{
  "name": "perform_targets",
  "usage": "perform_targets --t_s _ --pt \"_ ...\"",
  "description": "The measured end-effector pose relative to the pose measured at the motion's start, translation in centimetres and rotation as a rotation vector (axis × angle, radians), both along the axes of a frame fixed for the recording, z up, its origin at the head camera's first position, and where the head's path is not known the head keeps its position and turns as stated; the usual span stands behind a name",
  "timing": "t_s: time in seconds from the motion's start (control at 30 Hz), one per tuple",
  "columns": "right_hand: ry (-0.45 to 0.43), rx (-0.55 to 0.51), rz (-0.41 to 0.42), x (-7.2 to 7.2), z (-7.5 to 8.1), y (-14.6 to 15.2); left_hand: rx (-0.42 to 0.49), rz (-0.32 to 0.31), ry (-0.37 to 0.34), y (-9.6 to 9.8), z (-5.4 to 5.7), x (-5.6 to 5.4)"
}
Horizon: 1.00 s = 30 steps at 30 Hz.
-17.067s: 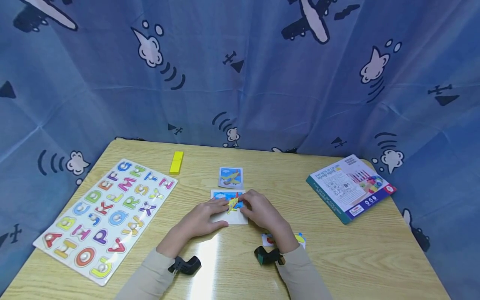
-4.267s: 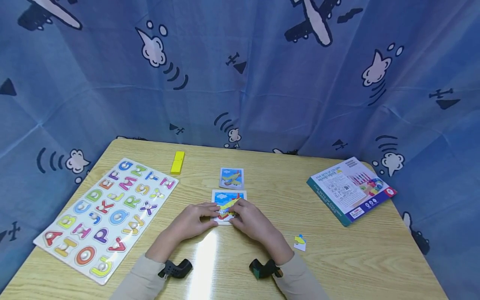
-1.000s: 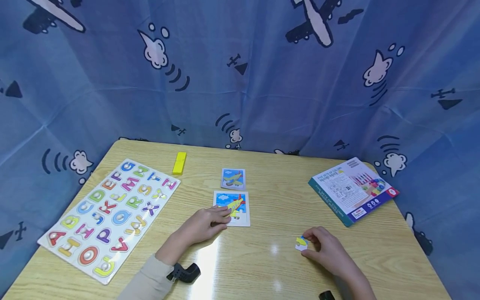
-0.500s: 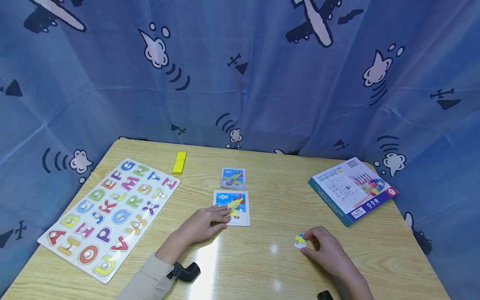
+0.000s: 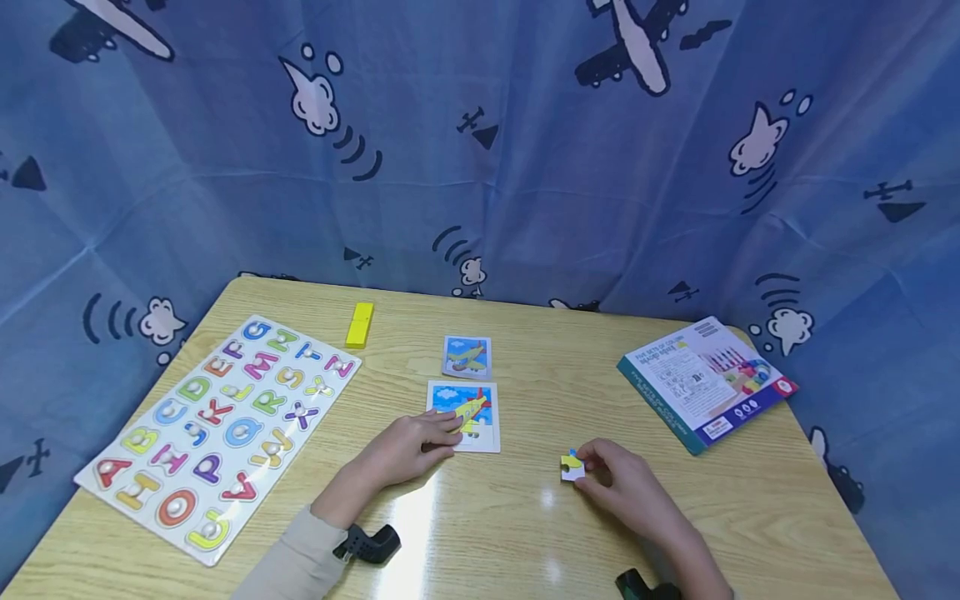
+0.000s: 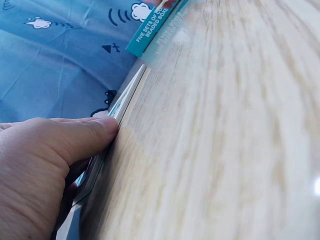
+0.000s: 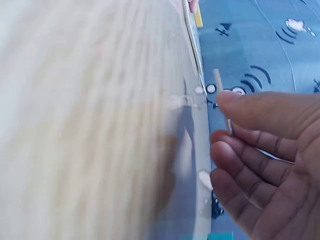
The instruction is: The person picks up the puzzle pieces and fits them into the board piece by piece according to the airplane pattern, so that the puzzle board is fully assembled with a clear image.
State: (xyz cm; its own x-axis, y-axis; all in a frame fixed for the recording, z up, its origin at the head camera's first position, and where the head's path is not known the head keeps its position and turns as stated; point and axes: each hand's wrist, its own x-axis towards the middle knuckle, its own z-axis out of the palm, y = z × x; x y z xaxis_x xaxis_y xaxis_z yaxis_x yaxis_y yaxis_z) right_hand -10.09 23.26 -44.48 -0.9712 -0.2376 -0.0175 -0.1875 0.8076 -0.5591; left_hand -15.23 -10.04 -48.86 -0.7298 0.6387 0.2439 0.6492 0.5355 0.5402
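Note:
Between the thumb and fingers of my right hand (image 5: 624,487), a small jigsaw piece (image 5: 572,468), yellow, blue and white, is pinched right of the table's middle. The right wrist view shows that piece (image 7: 217,80) edge-on at the thumb tip. My left hand (image 5: 411,446) rests on the lower left of an airplane jigsaw puzzle (image 5: 483,435) in a white frame. Its fingers lie across the picture and cover part of it. In the left wrist view the thumb (image 6: 97,131) touches the edge of the puzzle (image 6: 131,92). Just behind stands a matching airplane picture card (image 5: 467,357).
A white alphabet peg board (image 5: 217,433) fills the table's left side. Two yellow blocks (image 5: 359,325) lie end to end near the back. A bead-set box (image 5: 705,383) sits at the right. A blue patterned curtain (image 5: 480,167) hangs behind the table (image 5: 517,533).
The right hand left the puzzle, took hold of the loose piece at the right and is carrying it left. The left hand stays on the puzzle. More of the airplane picture is filled than earlier.

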Motion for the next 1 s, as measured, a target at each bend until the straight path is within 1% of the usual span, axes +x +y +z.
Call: perform_targets --t_s 0.27,0.57,0.83,1.0 --pt "0.039 -0.023 0.083 -1.7 0.3 -3.4 0.007 -0.003 0.001 0.0 0.0 0.0" --pt "0.033 -0.038 0.151 -3.7 0.1 -7.1 0.003 0.006 -0.009 0.0 0.1 0.1" --pt "0.056 -0.043 0.190 -4.8 -0.4 -9.1 0.010 0.009 -0.008 0.0 0.1 0.1" --pt "0.078 -0.013 0.207 -5.1 -0.7 -9.8 0.004 0.005 0.005 -0.1 0.0 0.0"
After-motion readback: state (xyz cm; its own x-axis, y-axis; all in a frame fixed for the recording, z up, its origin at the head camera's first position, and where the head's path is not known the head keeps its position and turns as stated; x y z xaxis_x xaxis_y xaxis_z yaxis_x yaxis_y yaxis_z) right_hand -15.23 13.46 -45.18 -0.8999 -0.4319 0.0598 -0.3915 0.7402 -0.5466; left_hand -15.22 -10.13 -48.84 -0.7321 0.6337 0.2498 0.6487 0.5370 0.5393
